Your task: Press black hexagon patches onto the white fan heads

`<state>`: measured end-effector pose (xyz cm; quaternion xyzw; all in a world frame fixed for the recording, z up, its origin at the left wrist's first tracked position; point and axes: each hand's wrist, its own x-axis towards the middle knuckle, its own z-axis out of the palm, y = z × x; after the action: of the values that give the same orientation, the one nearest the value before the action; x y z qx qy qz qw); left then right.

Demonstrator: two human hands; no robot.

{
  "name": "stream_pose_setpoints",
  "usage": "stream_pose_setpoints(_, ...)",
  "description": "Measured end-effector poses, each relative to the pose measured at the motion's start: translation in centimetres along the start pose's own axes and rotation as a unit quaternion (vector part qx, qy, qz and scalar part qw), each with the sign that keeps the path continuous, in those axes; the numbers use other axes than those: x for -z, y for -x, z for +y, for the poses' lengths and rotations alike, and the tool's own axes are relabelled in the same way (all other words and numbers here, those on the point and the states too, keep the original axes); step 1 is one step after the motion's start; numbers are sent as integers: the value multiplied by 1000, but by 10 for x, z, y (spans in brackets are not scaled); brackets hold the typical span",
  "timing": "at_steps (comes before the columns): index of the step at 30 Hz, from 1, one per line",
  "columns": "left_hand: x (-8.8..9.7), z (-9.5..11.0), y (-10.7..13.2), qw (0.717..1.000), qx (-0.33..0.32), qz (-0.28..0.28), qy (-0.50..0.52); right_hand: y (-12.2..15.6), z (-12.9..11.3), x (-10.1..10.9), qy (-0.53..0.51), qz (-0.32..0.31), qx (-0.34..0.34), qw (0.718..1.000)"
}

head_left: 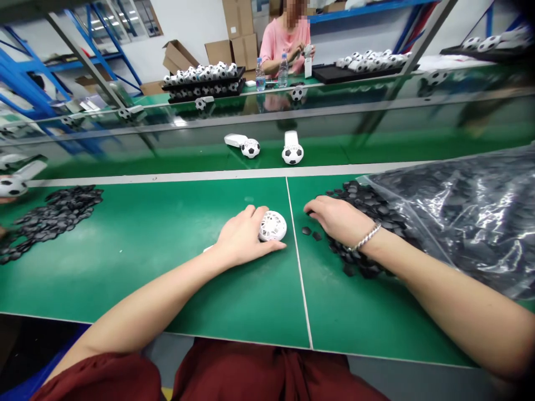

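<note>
My left hand (242, 236) is wrapped around a white handheld fan (273, 226) lying on the green table. Its round, slotted head shows between thumb and fingers with no black patches on it; the palm hides most of its handle. To the right, my right hand (334, 217) has its fingertips pinched on a small black piece (311, 213), which is mostly hidden. Under and beside that hand spreads a pile of black pieces (359, 267), and a loose black pentagon piece (306, 230) lies just left of it.
A clear plastic bag (472, 217) of black pieces lies at right. Another black pile (58, 214) is at left, near a co-worker's hand holding a ball-patterned fan (14, 184). Two finished-looking fans (292, 151) rest on the belt (179, 159). A person (284, 42) works across it.
</note>
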<state>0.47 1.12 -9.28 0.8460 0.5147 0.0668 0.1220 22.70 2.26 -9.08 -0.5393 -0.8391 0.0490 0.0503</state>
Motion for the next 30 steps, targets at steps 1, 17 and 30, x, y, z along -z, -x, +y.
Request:
stream_pose_setpoints(1, -1, 2, 0, 1000, 3, 7, 2, 1, -2, 2, -48, 23, 0, 999)
stream_pose_setpoints(17, 3, 2, 1, 993, -19, -7, 120, 9, -48, -15, -278, 110, 123, 946)
stream_pose_setpoints(30, -1, -3, 0, 991, -27, 9, 129, 9, -48, -21, -303, 126, 50, 943)
